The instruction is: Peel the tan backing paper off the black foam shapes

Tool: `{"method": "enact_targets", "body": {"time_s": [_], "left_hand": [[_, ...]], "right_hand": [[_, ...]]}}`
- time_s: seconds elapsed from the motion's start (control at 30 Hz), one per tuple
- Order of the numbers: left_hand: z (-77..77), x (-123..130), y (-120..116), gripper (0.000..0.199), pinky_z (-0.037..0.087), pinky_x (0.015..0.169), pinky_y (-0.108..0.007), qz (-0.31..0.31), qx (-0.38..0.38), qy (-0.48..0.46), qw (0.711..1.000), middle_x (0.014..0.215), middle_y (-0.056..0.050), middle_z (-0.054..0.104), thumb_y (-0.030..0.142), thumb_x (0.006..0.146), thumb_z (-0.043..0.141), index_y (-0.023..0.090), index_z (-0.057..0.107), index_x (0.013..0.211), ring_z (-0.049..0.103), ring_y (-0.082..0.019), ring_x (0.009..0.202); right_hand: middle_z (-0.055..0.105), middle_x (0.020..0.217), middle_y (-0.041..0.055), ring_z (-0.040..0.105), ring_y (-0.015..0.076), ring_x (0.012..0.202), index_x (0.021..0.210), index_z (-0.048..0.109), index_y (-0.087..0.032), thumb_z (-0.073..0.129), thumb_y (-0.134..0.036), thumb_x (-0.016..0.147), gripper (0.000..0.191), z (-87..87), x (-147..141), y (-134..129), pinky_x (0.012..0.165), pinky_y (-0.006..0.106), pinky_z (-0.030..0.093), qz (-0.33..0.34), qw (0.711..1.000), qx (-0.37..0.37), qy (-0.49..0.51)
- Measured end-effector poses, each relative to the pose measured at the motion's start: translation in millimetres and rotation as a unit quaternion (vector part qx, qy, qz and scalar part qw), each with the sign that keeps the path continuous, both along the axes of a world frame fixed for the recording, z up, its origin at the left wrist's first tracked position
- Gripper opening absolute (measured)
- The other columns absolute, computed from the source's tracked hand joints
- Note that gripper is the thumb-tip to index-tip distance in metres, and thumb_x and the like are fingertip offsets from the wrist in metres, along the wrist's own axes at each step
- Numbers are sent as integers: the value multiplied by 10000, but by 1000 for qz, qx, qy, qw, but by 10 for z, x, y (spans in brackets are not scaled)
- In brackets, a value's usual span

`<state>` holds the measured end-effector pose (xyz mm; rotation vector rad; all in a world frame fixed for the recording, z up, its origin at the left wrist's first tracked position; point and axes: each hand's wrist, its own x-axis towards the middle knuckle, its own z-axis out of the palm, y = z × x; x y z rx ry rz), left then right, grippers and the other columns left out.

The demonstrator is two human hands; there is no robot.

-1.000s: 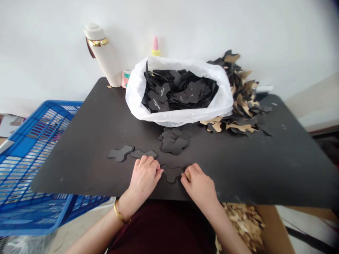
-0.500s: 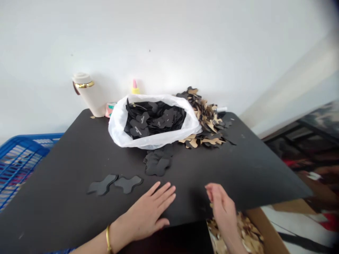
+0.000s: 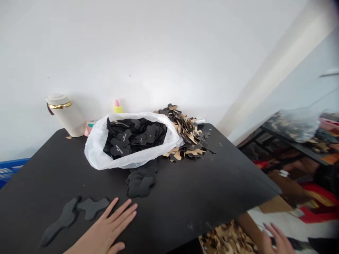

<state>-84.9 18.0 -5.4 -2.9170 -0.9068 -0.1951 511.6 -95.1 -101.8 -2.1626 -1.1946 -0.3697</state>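
My left hand (image 3: 112, 225) lies flat on the black table, fingers spread and holding nothing. Just left of it are two small stacks of dark cut-out pieces: a three-lobed stack (image 3: 92, 207) and a longer stack (image 3: 62, 220). Beyond my fingertips, a loose pile of dark pieces (image 3: 140, 183) rests against a white plastic bag (image 3: 135, 164) filled with black printed pieces (image 3: 125, 139). My right hand (image 3: 278, 241) is past the table edge at the lower right, partly cut off and slightly blurred. Its thumb and fingers are apart, with nothing seen between them.
Tan and black scraps (image 3: 185, 137) heap up right of the bag. A cardboard box (image 3: 247, 229) of scraps stands below the table's right edge. At the back are a white tumbler (image 3: 69, 120) and a yellow bottle (image 3: 118, 108). A blue basket (image 3: 12, 167) is at left.
The view has turned right. My right hand has moved from over the table edge out to the right, and its closed fingers have come apart. My left hand stays flat on the table.
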Motion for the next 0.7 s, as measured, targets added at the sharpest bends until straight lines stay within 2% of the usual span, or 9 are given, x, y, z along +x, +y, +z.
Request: {"method": "enact_targets", "body": {"time_s": [0.1, 0.2, 0.23, 0.3, 0.4, 0.47, 0.53, 0.63, 0.7], "left_hand": [[-137, -256, 61, 656, 193, 1204, -371, 60, 44, 8, 997, 1558, 29, 371, 403, 945, 524, 337, 240, 1533, 381, -223, 1418], [-270, -475, 186, 666, 245, 1188, -409, 99, 80, 5, 992, 1545, 22, 394, 446, 933, 525, 358, 244, 1530, 427, -250, 1389], [-304, -540, 236, 673, 243, 1190, -417, 102, 91, 6, 991, 1539, 20, 402, 447, 930, 525, 357, 239, 1533, 435, -252, 1385], [-353, -662, 329, 695, 208, 1205, -429, 100, 112, 7, 989, 1526, 14, 423, 439, 922, 528, 343, 225, 1541, 438, -250, 1383], [-378, -800, 392, 740, 142, 1223, -460, 110, 130, -4, 985, 1519, -17, 436, 428, 905, 535, 297, 205, 1554, 414, -268, 1399], [-358, -828, 356, 749, 145, 1219, -498, 135, 127, -25, 982, 1538, -39, 407, 409, 901, 524, 281, 190, 1559, 387, -289, 1414], [-308, -773, 265, 729, 197, 1204, -533, 164, 105, -54, 979, 1566, -44, 363, 375, 904, 507, 298, 191, 1557, 358, -303, 1429], [-197, -506, 95, 669, 314, 1160, -556, 178, 49, -111, 976, 1578, -40, 345, 313, 911, 507, 314, 262, 1534, 316, -315, 1449], [-120, -211, 9, 601, 404, 1115, -528, 172, 13, -178, 969, 1543, -43, 404, 253, 916, 518, 316, 353, 1490, 323, -311, 1446]], "right_hand": [[668, 1114, 133, 595, 319, 1070, 1052, 648, -193, 481, -383, 886, 302, 530, -568, 604, 971, 487, 432, 126, 989, 63, -33], [665, 1105, 106, 582, 248, 1070, 1070, 635, -198, 458, -300, 937, 244, 896, -1100, 1424, 979, 405, 441, 257, 965, 30, -34], [657, 1130, 104, 571, 242, 1085, 1068, 633, -199, 441, -282, 945, 243, 957, -1223, 1701, 974, 392, 445, 278, 960, 2, -31], [622, 1225, 115, 536, 252, 1137, 1136, 619, -182, 443, -234, 933, 274, 1009, -1377, 2201, 996, 405, 425, 275, 957, -72, -49], [618, 1228, 139, 522, 264, 1130, 1151, 641, -146, 509, -162, 881, 301, 1008, -1449, 2717, 942, 372, 439, 272, 950, -133, -73], [663, 1098, 145, 550, 264, 1059, 1034, 694, -131, 534, -144, 865, 233, 1002, -1449, 2863, 903, 360, 445, 283, 946, -141, -72], [681, 1011, 133, 565, 252, 1012, 935, 718, -140, 515, -148, 884, 210, 998, -1446, 2856, 895, 354, 442, 293, 944, -140, -63], [667, 1083, 113, 557, 228, 1042, 964, 719, -165, 455, -191, 932, 268, 979, -1490, 2624, 914, 343, 438, 298, 946, -120, -47], [653, 1089, 109, 576, 206, 970, 996, 710, -164, 457, -272, 948, 279, 950, -1591, 2380, 859, 331, 460, 287, 956, -60, 27]]}}
